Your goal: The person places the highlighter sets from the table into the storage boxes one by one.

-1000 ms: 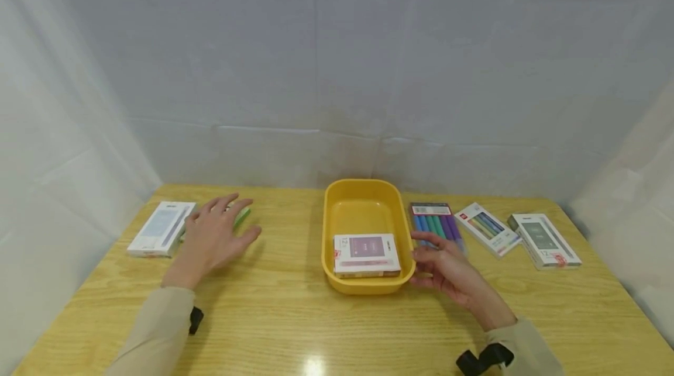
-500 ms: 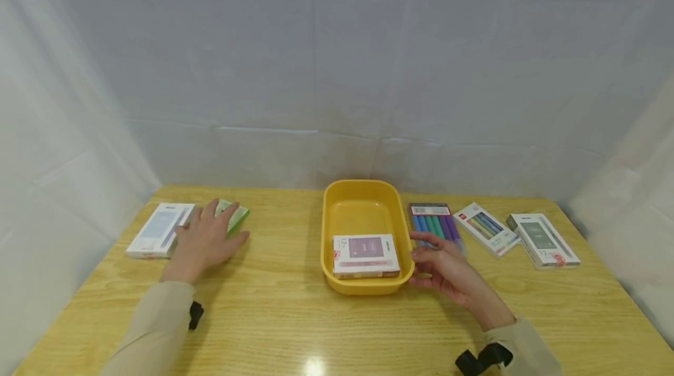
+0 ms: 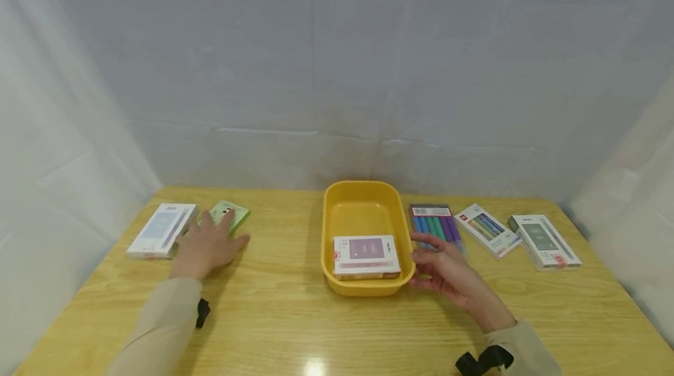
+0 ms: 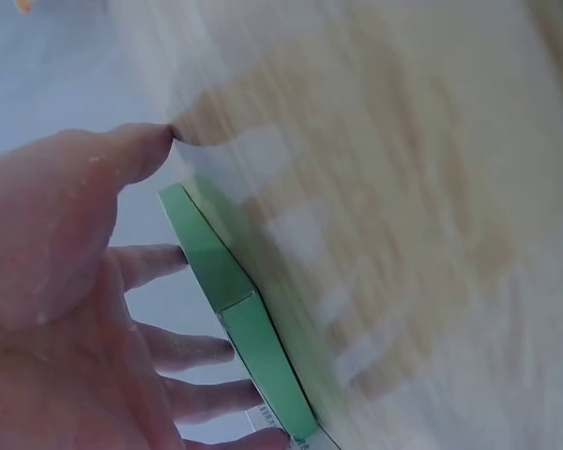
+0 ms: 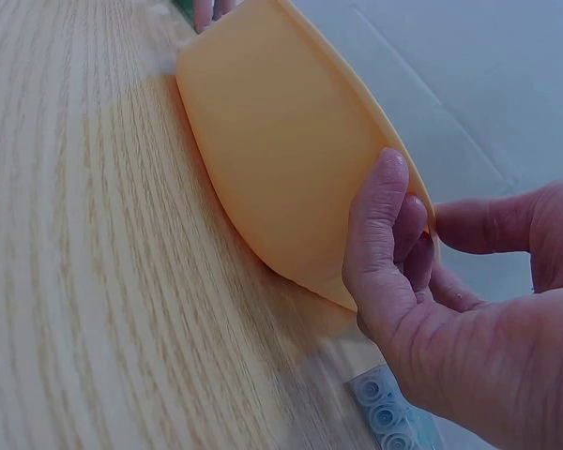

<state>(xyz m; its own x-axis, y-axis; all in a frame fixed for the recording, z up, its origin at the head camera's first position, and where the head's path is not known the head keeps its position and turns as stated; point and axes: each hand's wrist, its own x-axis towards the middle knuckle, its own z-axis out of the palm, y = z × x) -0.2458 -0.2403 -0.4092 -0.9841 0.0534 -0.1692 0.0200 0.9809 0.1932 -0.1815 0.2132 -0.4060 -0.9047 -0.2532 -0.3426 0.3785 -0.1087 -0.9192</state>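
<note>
My left hand [image 3: 205, 247] lies spread over a small flat green box [image 3: 239, 215] on the left of the table. In the left wrist view, its straight fingers reach over the top of the box's green side [image 4: 216, 272], and the thumb stands apart from it. At the middle of the table, my right hand [image 3: 447, 273] holds the right side of a yellow tray [image 3: 339, 212]. Its curled fingers [image 5: 380, 225] rest against the tray's outer wall, with another digit at the rim. A white box with a purple panel [image 3: 365, 256] lies at the tray's near end.
A white box with a pale blue panel [image 3: 160, 230] lies left of my left hand. To the tray's right are a pack of coloured markers [image 3: 437, 224], a white pen pack [image 3: 487, 230] and a white box with a grey-green panel [image 3: 544, 241]. A pale curtain [image 3: 263, 72] hangs behind.
My left hand has come down and slightly back onto the green box, more of which now shows. The right hand and the tray stay in place.
</note>
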